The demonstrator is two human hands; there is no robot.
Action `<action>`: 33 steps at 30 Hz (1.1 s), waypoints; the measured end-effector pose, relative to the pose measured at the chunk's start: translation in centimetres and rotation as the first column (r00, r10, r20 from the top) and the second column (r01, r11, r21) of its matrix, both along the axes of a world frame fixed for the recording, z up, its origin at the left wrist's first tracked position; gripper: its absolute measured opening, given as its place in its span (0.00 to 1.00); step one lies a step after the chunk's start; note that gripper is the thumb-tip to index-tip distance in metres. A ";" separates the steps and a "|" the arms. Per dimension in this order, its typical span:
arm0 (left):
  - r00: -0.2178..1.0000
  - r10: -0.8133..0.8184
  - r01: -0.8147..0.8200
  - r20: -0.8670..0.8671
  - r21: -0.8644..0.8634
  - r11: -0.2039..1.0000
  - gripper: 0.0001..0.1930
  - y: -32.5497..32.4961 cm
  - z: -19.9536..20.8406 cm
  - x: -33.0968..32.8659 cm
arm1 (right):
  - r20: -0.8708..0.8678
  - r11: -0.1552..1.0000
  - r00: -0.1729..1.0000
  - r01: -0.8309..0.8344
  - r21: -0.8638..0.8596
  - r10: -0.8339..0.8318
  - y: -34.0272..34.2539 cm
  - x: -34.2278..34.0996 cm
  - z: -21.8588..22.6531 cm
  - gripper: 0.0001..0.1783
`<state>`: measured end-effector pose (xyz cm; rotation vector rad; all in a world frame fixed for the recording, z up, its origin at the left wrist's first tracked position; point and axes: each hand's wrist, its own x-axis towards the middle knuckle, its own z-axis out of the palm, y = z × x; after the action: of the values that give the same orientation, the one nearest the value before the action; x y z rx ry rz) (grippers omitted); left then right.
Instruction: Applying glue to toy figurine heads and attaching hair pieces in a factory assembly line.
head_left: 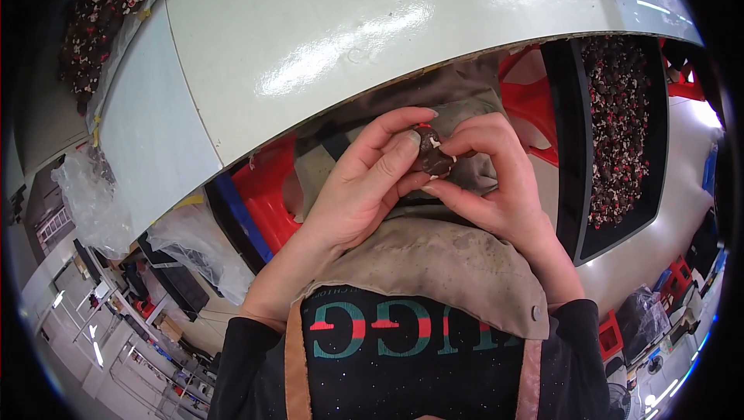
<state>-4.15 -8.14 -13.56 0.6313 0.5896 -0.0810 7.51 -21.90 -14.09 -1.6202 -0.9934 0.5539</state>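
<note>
Above my lap, both hands are around a small dark brown piece point(435, 158) with rounded lumps and white and red bits; its exact kind I cannot make out. My left hand point(370, 173) grips it from the left, the thumb lying along its upper part. From the right, the thumb and forefinger of my right hand point(500, 176) pinch at a pale bit on its edge. Fingers hide part of the piece. Beneath the hands lies the brown apron point(434, 238) that I wear.
A glossy pale table point(256, 25) curves ahead of me. To the right, a black bin point(572, 149) holds many small dark, white and red pieces. A similar heap point(108, 13) lies far left. Clear plastic bags point(97, 195) hang at the table's left, near a red stool point(271, 187).
</note>
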 end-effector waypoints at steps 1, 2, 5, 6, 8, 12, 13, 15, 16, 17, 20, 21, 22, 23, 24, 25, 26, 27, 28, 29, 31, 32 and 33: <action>1.000 0.017 -0.017 -0.022 0.021 1.000 0.17 -0.1 0.1 0.0 | 0.000 1.000 1.000 -0.001 0.000 0.001 0.0 0.0 0.0 0.21; 0.998 0.035 -0.033 -0.043 0.043 0.999 0.17 -0.1 0.1 0.1 | 0.010 1.000 1.000 0.004 -0.005 -0.004 0.1 0.0 0.0 0.21; 0.999 0.026 -0.024 -0.040 0.058 0.998 0.16 0.0 -0.1 0.0 | 0.028 1.000 0.999 0.023 -0.006 -0.023 0.3 -0.2 0.0 0.21; 0.999 0.026 -0.024 -0.040 0.058 0.998 0.16 0.1 -0.1 0.0 | 0.036 0.999 0.999 0.037 -0.002 -0.037 0.3 -0.3 0.0 0.21; 0.998 0.047 -0.045 -0.029 0.055 0.997 0.16 0.0 -0.2 0.0 | 0.042 0.999 0.998 0.041 0.003 -0.041 0.3 -0.3 -0.1 0.21; 0.999 0.042 -0.041 -0.034 0.029 0.999 0.17 -0.1 -0.2 -0.1 | 0.064 0.999 0.997 0.035 -0.001 -0.034 0.4 -0.3 0.0 0.21; 0.999 0.042 -0.043 -0.032 -0.001 0.999 0.17 -0.1 -0.2 -0.1 | 0.064 0.999 0.997 0.034 -0.001 -0.034 0.4 -0.4 -0.1 0.21; 0.999 0.043 -0.044 -0.029 -0.032 0.999 0.17 -0.1 -0.3 -0.1 | 0.039 0.999 0.998 0.048 0.006 -0.048 0.4 -0.7 -0.2 0.22; 0.999 0.036 -0.037 -0.025 -0.043 0.998 0.17 -0.1 -0.3 -0.1 | 0.039 0.999 0.998 0.047 0.006 -0.048 0.4 -0.6 -0.1 0.22; 0.999 0.030 -0.031 -0.022 -0.053 0.998 0.18 -0.1 -0.4 -0.1 | 0.045 0.999 0.998 0.040 -0.003 -0.040 0.3 -0.6 0.0 0.21; 1.000 0.010 -0.011 -0.013 -0.047 0.999 0.20 0.1 -0.5 -0.1 | 0.051 0.999 0.998 0.038 0.010 -0.038 0.3 -0.6 -0.2 0.21; 1.000 0.011 -0.011 -0.012 -0.047 0.999 0.20 0.1 -0.5 -0.1 | 0.050 0.999 0.998 0.044 0.031 -0.046 0.3 -0.6 -0.4 0.21; 0.999 0.007 -0.007 0.033 -0.024 1.000 0.21 0.0 -0.4 -0.1 | 0.052 0.999 0.998 0.043 0.032 -0.045 0.3 -0.7 -0.5 0.21; 0.997 0.002 -0.002 0.079 -0.002 1.000 0.22 0.0 -0.3 0.0 | 0.029 0.998 0.998 0.057 0.036 -0.058 0.3 -0.7 -0.6 0.21; 0.997 0.002 -0.002 0.082 -0.001 1.000 0.22 0.0 -0.3 0.1 | 0.006 0.997 0.997 0.071 0.040 -0.071 0.3 -0.6 -0.6 0.22; 0.997 -0.023 0.022 0.078 0.011 1.000 0.24 0.0 -0.2 0.2 | 0.009 0.997 0.997 0.070 0.040 -0.070 0.3 -0.6 -0.7 0.22; 0.996 -0.049 0.047 0.072 0.024 0.999 0.27 0.0 -0.2 0.2 | 0.003 0.996 0.997 0.075 0.049 -0.075 0.4 -0.7 -0.7 0.21; 0.996 -0.049 0.047 0.074 0.025 0.999 0.27 0.1 -0.3 0.2 | -0.002 0.995 0.997 0.080 0.057 -0.081 0.4 -0.8 -0.7 0.21; 0.993 -0.088 0.082 0.084 0.075 0.994 0.28 0.2 -0.5 0.1 | 0.000 0.995 0.997 0.081 0.058 -0.081 0.4 -0.8 -0.8 0.21; 0.988 -0.128 0.116 0.091 0.125 0.985 0.30 0.3 -0.5 0.0 | 0.008 0.995 0.996 0.087 0.049 -0.087 0.4 -1.0 -0.9 0.23; 0.988 -0.136 0.124 0.071 0.150 0.981 0.30 0.2 0.0 0.1 | 0.019 0.995 0.995 0.095 0.042 -0.096 0.3 -1.1 -0.8 0.25; 0.989 -0.140 0.130 0.045 0.172 0.976 0.30 0.2 0.1 0.2 | 0.051 0.996 0.996 0.070 0.052 -0.073 0.4 -0.9 -0.8 0.23; 0.989 -0.139 0.130 0.042 0.171 0.977 0.30 0.3 0.0 0.2 | 0.084 0.997 0.995 0.045 0.062 -0.051 0.5 -0.8 -0.8 0.21</action>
<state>-3.97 -7.85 -13.54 0.8351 0.5044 -0.1419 6.72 -21.40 -14.86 -1.6210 -1.0223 0.4207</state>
